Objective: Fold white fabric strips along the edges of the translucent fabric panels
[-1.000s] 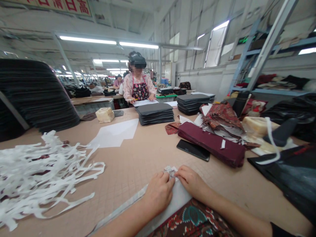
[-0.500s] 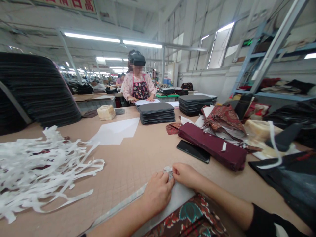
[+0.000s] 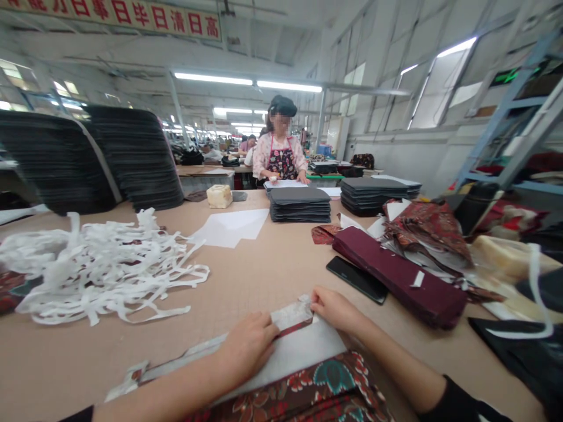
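A patterned dark-red fabric piece (image 3: 325, 392) with a grey backing sheet (image 3: 299, 351) lies at the near table edge. Along its far edge runs a white tape strip (image 3: 290, 313), partly peeled so a red line shows beneath. My left hand (image 3: 246, 346) presses down on the strip with curled fingers. My right hand (image 3: 334, 308) pinches the strip's crumpled end at the corner of the piece.
A heap of white strips (image 3: 101, 266) lies left. A black phone (image 3: 358, 278), a maroon roll (image 3: 396, 272) and patterned fabric scraps (image 3: 426, 225) lie right. Dark stacks (image 3: 299, 204) and white paper (image 3: 231, 227) sit mid-table. Another person (image 3: 281, 155) works at the far end.
My left hand has slid left along the strip, away from my right hand, and a stretch of the strip between them now stands peeled up. The camera has swung left.
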The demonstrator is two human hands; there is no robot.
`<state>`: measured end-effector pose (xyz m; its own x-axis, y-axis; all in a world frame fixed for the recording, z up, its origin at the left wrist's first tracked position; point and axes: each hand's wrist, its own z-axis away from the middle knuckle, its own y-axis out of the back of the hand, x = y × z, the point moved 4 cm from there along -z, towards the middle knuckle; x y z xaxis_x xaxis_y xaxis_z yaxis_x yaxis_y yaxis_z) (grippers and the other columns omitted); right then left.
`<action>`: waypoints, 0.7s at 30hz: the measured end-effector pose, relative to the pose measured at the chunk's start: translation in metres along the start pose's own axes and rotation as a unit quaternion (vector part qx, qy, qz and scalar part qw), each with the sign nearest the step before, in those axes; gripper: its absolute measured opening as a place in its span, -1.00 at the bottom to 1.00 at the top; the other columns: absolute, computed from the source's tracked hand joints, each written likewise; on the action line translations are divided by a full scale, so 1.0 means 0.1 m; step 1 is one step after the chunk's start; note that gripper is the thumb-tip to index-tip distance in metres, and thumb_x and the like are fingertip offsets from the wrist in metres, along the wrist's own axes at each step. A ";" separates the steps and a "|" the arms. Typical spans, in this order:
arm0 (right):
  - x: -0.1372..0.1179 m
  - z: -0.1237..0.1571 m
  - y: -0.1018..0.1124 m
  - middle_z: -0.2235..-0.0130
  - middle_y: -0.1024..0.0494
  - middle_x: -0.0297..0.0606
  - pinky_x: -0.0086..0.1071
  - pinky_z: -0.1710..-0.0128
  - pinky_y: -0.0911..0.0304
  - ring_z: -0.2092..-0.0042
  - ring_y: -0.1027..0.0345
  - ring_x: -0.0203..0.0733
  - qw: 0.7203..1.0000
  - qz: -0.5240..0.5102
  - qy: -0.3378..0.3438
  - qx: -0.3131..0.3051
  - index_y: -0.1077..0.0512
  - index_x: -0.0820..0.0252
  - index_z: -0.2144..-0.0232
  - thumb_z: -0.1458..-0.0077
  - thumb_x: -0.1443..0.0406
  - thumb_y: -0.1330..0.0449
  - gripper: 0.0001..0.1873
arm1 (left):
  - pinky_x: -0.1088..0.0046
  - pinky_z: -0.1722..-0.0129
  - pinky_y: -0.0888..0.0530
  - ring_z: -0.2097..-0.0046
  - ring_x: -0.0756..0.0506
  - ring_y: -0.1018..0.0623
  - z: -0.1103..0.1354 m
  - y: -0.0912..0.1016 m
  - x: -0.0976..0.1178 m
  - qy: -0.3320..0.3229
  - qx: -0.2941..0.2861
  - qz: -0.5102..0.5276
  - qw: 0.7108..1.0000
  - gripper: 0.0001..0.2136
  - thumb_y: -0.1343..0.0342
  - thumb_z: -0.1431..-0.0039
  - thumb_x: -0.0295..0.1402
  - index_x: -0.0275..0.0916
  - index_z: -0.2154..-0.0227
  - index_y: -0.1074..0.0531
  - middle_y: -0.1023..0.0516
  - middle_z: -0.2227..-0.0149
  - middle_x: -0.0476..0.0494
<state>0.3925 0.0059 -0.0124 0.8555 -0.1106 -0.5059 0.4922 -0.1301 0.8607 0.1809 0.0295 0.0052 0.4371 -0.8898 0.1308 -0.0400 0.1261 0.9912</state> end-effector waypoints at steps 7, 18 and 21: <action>0.00 0.02 0.00 0.47 -0.41 -0.33 -0.46 0.42 -0.10 0.40 -0.28 -0.25 0.997 -0.011 0.059 0.041 -0.30 0.19 0.45 -0.09 0.38 0.00 -0.88 | 0.52 0.41 -0.30 0.36 -0.05 -0.43 0.60 0.12 -0.43 0.191 -0.044 0.101 0.975 -0.82 -0.06 0.10 -0.37 -0.22 0.35 -0.40 -0.46 0.38 -0.02; -0.73 0.49 0.11 0.36 -0.47 -0.22 -0.23 0.12 -0.11 0.24 -0.27 -0.13 0.937 0.007 0.348 -0.040 -0.42 0.16 0.43 -0.21 0.13 0.11 -0.61 | 0.49 0.26 -0.32 0.24 -0.08 -0.44 1.09 0.44 0.15 0.170 0.085 0.042 0.981 -0.92 -0.02 -0.09 -0.41 -0.18 0.34 -0.36 -0.47 0.31 -0.04; -0.70 0.53 0.24 0.50 -0.42 -0.25 -0.30 0.32 -0.18 0.39 -0.27 -0.15 0.947 -0.039 0.287 -0.136 -0.38 0.18 0.55 -0.19 0.00 0.20 -0.45 | 0.45 0.23 -0.34 0.22 -0.10 -0.44 1.42 0.38 0.43 0.118 0.086 -0.008 0.989 -0.88 0.04 -0.17 -0.40 -0.18 0.28 -0.37 -0.47 0.27 -0.08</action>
<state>0.3356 -0.0418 0.0404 0.7234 0.4529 -0.5211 0.5134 0.1518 0.8446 0.0709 -0.0659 0.0512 0.6356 -0.7614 0.1275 -0.1748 0.0189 0.9844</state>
